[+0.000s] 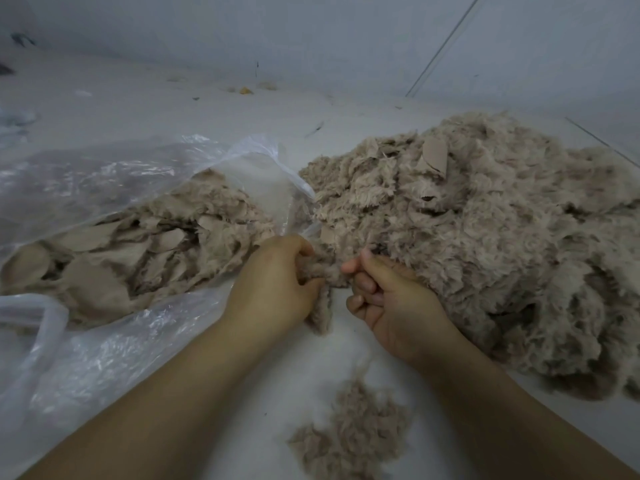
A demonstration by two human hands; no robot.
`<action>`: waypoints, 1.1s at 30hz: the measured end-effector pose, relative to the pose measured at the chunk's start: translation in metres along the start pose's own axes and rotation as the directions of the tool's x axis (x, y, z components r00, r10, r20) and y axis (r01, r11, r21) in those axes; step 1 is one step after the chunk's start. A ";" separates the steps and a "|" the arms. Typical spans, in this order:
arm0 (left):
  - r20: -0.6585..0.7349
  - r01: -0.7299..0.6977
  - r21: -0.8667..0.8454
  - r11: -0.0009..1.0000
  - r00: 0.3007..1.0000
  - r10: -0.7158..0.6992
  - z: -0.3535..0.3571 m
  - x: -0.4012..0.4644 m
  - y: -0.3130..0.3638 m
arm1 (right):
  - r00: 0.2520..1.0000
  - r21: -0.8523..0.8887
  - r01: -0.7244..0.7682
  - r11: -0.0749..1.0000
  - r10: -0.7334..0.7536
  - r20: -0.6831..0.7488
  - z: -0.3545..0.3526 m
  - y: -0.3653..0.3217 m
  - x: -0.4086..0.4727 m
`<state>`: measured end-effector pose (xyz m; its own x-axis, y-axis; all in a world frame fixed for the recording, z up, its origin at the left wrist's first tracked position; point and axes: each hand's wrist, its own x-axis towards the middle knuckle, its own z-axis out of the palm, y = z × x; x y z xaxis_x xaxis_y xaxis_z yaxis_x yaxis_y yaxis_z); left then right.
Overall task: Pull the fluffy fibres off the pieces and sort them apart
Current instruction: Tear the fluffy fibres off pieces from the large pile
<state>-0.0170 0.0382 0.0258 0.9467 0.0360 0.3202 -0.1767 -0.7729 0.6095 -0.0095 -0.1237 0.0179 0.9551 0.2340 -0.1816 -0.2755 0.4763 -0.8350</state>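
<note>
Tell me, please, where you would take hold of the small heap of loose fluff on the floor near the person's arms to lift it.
I would probably pinch the small fluff heap at its thick middle, coming straight down from above between the forearms. It lies flat and loose on the floor, with wispy edges that would likely tear away, and both the left hand and right hand are busy on the fluffy piece.

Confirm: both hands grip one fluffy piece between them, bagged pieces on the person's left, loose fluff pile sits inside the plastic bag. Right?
One error. The head view shows the loose fluff pile on the bare floor near the person, outside the plastic bag. The rest stands: left hand and right hand grip one fluffy piece, bagged pieces on the left.
</note>
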 end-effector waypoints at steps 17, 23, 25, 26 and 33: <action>-0.248 -0.393 -0.273 0.878 0.911 0.331 0.000 -0.001 0.009 | 1.000 -0.078 -0.004 0.997 0.006 0.019 0.001 -0.001 -0.002; -0.255 -0.387 -0.324 0.863 0.914 0.315 0.007 -0.002 0.008 | 0.964 -0.218 0.080 0.973 -0.020 0.266 -0.003 -0.003 -0.005; -0.239 -0.384 -0.371 0.845 0.919 0.313 0.008 -0.003 0.008 | 0.972 -0.251 0.077 0.965 -0.016 0.236 -0.005 -0.002 -0.002; -0.220 -0.367 -0.411 0.835 0.928 0.300 0.008 -0.003 0.008 | 0.975 -0.260 0.073 0.963 -0.013 0.224 -0.005 -0.001 -0.002; -0.029 -0.158 -0.612 0.775 0.984 0.177 0.007 -0.008 0.012 | 0.990 -0.219 0.041 0.975 -0.010 0.140 -0.005 0.001 0.001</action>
<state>-0.0252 0.0237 0.0255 0.8922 -0.0829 0.4440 -0.4510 -0.2171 0.8657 -0.0089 -0.1267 0.0143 0.9333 0.3455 -0.0984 -0.2052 0.2880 -0.9354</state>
